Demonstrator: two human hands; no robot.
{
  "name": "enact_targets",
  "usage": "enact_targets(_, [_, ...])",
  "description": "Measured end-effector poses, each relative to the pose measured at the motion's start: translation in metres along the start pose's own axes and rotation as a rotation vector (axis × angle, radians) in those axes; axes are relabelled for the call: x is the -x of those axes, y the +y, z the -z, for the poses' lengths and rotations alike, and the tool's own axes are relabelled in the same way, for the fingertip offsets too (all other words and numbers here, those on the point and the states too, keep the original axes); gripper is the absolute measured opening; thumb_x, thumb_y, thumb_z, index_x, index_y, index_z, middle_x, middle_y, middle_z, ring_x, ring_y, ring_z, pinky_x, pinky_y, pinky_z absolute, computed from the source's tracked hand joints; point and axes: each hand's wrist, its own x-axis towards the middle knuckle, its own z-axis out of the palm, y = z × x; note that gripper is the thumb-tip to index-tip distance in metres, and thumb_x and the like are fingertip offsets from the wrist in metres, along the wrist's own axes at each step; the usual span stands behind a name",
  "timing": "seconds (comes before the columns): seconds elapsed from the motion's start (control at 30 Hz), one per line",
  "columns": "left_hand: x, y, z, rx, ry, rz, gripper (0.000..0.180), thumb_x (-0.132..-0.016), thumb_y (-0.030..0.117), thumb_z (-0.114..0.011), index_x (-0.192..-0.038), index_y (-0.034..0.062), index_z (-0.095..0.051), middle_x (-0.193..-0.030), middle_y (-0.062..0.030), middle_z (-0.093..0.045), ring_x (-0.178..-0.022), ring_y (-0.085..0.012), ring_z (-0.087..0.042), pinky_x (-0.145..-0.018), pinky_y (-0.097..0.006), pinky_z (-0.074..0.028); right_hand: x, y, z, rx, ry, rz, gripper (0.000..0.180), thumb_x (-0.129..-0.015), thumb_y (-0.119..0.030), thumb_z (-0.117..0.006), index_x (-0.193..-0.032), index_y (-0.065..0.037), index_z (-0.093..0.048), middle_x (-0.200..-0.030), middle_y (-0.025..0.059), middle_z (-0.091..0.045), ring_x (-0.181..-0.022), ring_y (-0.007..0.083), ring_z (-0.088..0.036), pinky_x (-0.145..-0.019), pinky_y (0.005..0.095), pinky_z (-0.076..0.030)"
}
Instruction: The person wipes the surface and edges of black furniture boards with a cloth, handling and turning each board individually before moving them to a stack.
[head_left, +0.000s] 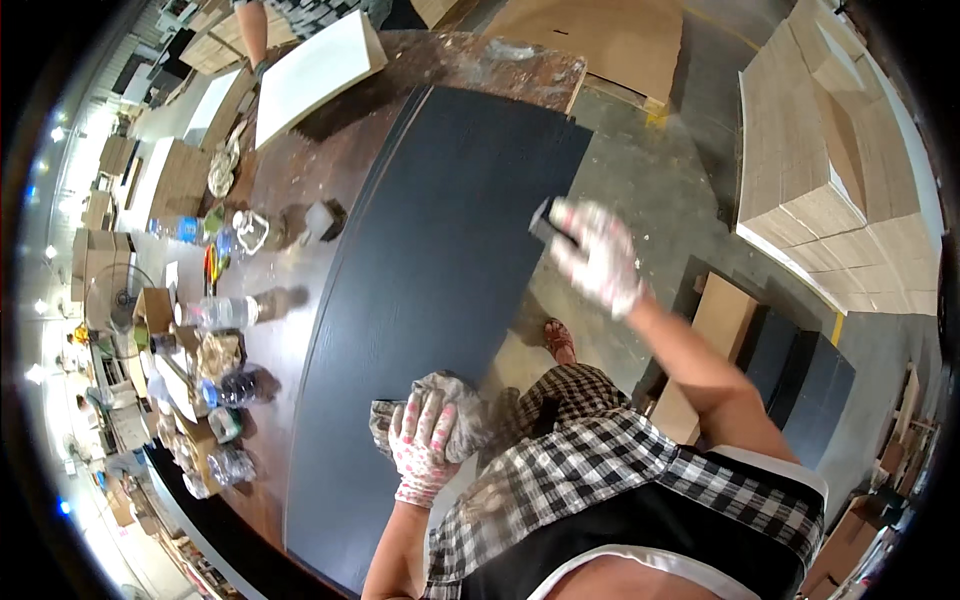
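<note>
A long dark blue-grey panel point(440, 230) lies on the brown workbench in front of me. My left hand point(424, 445), in a white glove with pink marks, presses a crumpled grey rag point(450, 392) onto the near part of the panel. At the panel's right edge, my right hand point(598, 255) is closed round a small dark block point(543, 220); its glove is a little blurred, and the block is partly covered by the fingers. Another small grey block point(322, 221) sits on the bench just left of the panel.
Plastic bottles point(225, 313), scissors point(212, 265) and other clutter line the bench's left side. A white board point(318, 75) is at the far end by another person's arm point(252, 35). Stacked boards point(840, 190) stand right, with dark panels point(790, 370) lower on the floor.
</note>
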Motion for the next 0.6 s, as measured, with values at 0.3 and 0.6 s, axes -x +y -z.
enact_targets(0.3, [0.140, -0.026, 0.005, 0.021, -0.032, 0.127, 0.072, -0.061, 0.025, -0.076, -0.129, 0.0129, -0.054, -0.136, -0.0139, -0.052, -0.129, -0.0385, -0.044, -0.105, -0.056, -0.032, 0.103, -0.158, -0.031, 0.041, -0.093, 0.210, 0.038, -0.083, -0.023, -0.067, -0.119, -0.012, -0.063, -0.108, 0.0136, -0.063, -0.098, 0.0256, -0.060, -0.082, 0.0413, -0.053])
enact_targets(0.6, [0.259, -0.067, -0.021, -0.025, -0.016, 0.193, 0.098, -0.044, 0.023, -0.083, -0.136, 0.0177, -0.050, -0.143, -0.0120, -0.046, -0.135, -0.0362, -0.038, -0.108, -0.055, -0.030, 0.093, -0.211, -0.054, -0.084, -0.003, -0.161, 0.030, -0.081, -0.017, -0.068, -0.108, -0.006, -0.063, -0.095, 0.0154, -0.060, -0.089, 0.0327, -0.060, -0.079, 0.0429, -0.050])
